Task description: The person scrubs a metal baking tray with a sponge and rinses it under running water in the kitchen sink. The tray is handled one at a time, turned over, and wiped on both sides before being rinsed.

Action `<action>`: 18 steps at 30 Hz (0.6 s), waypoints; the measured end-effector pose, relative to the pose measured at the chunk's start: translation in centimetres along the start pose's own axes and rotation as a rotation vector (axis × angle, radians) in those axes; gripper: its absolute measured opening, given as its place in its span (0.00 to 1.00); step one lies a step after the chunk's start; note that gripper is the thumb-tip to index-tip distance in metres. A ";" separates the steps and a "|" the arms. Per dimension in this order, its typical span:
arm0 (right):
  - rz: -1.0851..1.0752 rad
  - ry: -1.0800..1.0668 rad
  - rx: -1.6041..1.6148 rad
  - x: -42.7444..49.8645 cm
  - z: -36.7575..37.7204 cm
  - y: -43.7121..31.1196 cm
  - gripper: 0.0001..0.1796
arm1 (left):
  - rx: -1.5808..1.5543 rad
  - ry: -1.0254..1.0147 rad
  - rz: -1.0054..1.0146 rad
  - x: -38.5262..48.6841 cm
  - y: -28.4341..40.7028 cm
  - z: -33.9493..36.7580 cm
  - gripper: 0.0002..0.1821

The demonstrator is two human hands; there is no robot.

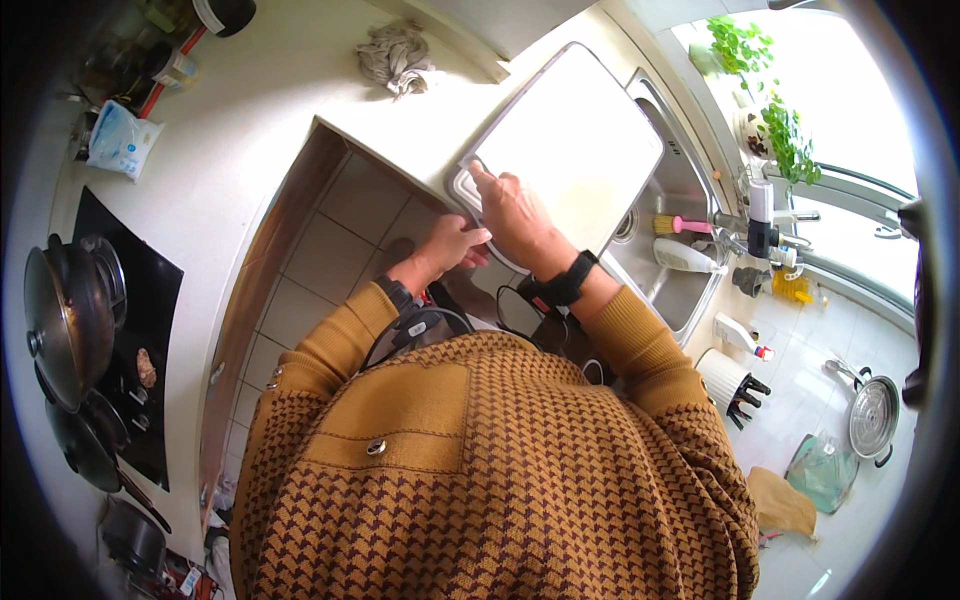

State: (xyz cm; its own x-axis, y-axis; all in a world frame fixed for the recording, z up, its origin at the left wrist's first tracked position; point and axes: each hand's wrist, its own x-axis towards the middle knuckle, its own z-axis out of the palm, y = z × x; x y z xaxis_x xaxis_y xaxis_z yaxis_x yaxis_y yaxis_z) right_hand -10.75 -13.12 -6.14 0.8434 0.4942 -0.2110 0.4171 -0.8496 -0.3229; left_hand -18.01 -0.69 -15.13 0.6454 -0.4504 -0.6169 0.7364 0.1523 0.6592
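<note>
A white cutting board [577, 142] with a grey rim lies at a slant across the counter corner and partly over the sink. My right hand [514, 210] is on the board's near left corner, its fingers at the handle slot. Just left of it and lower, my left hand [454, 244] is beside the same corner, thumb pointing towards the rim; whether it touches the board is unclear. Both wrists wear dark bands.
The steel sink [679, 187] holds a pink-handled brush [682, 224] and a white bottle [684, 256]. A crumpled cloth [397, 58] lies on the back counter. At left, a lidded wok [67, 322] stands on the black hob [161, 300]. A knife block [724, 379] is at right.
</note>
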 end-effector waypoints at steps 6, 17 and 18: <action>0.010 -0.031 0.034 0.4 -0.5 -1.0 0.26 | -0.035 0.019 -0.004 0.1 -0.2 0.0 0.18; 0.191 0.297 0.171 -5.6 -3.6 6.5 0.22 | -0.078 -0.044 -0.049 0.1 -0.1 -0.3 0.18; 0.202 0.382 0.181 -7.9 -4.0 7.7 0.22 | -0.085 -0.062 -0.053 0.2 -0.1 -0.4 0.18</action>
State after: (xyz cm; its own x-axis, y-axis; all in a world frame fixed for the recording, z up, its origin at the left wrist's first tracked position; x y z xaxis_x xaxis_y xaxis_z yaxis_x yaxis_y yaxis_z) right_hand -12.82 -24.27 -3.29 0.9802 0.1896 0.0578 0.1941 -0.8594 -0.4729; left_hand -17.89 -0.46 -15.45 0.5935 -0.5133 -0.6200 0.7853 0.2003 0.5859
